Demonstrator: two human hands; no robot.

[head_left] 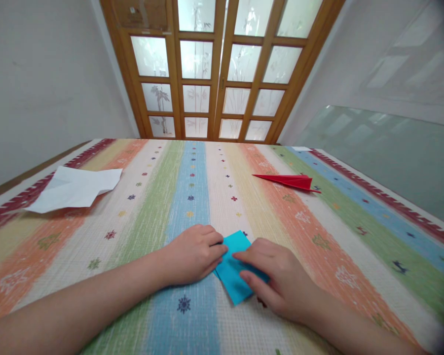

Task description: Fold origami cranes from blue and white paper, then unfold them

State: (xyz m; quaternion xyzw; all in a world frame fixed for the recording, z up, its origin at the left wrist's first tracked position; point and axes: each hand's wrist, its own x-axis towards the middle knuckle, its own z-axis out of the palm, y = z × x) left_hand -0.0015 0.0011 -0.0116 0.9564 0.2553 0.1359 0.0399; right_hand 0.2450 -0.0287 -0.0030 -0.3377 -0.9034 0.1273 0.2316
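A small folded piece of bright blue paper [234, 283] lies on the striped tablecloth in front of me, set at a slant. My left hand [198, 254] rests on the cloth at its left side, closed, with curled fingertips on the paper's left edge. From the right, my right hand [277, 276] holds the paper; the index finger and thumb lie over it a little apart, with its right corner between them. The other right fingers are partly hidden behind the index finger. Under the hands, the folds are hard to make out.
A red folded-paper piece [290, 181], long and pointed, lies farther back on the right. A creased white sheet [76, 188] sits at the back left. The striped tablecloth [177, 197] covers the table. Beyond its far edge stand wooden glazed doors [214, 81]; a glass panel [385, 153] is at right.
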